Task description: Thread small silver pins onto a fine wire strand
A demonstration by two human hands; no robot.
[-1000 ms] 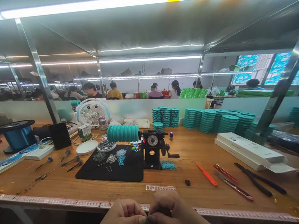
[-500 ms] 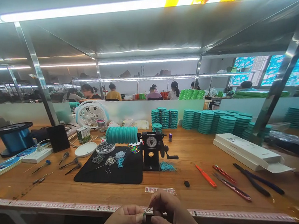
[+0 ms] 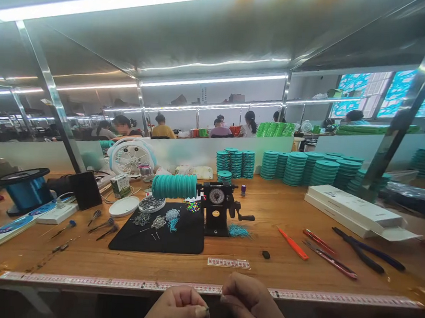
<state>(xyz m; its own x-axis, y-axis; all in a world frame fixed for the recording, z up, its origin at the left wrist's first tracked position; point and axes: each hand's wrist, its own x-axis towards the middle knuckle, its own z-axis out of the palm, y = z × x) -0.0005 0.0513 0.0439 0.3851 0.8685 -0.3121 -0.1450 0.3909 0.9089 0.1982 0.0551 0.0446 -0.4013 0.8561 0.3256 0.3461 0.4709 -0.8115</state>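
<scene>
At the bottom centre, just in front of the table edge, my left hand [image 3: 183,308] is closed, its thumb and finger pinching a small dark piece too small to name. Slightly to its right, my right hand [image 3: 247,300] is closed too, fingertips together on what looks like a thin strand. A narrow gap separates the two hands. Beyond them a short ruler strip [image 3: 229,263] lies on the wooden table [image 3: 148,266], and a long measuring tape [image 3: 93,281] runs along the front edge.
A black winding machine [image 3: 216,212] holds teal spools [image 3: 175,186]. Left of it, a black mat [image 3: 157,244] bears small metal parts and beads. On the right lie an orange tool [image 3: 293,244], tweezers [image 3: 330,260], pliers [image 3: 363,252] and a white box [image 3: 353,208]. Teal spool stacks [image 3: 294,169] stand behind.
My hands have moved a little apart, with the right fingertips drawn off from the left ones. The camera view has shifted slightly.
</scene>
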